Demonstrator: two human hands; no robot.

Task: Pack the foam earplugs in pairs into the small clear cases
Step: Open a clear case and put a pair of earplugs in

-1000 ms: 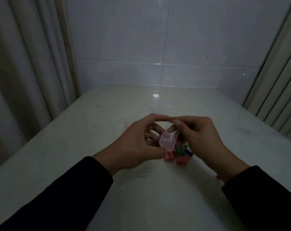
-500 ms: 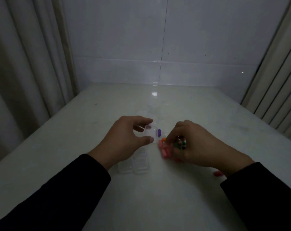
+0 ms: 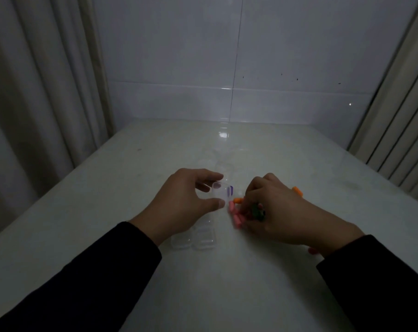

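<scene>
I judge the packing barely begun: the clear case point(image 3: 221, 191) I hold near the desk's point(image 3: 131, 178) middle shows purple inside, maybe one plug, while two empty cases point(image 3: 193, 238) wait toward the near edge. My left hand point(image 3: 179, 207) pinches that case between thumb and forefinger. My right hand point(image 3: 275, 212) is curled over the loose earplugs point(image 3: 235, 215) just beside it, fingertips among pink and green ones; what it grips I cannot tell.
</scene>
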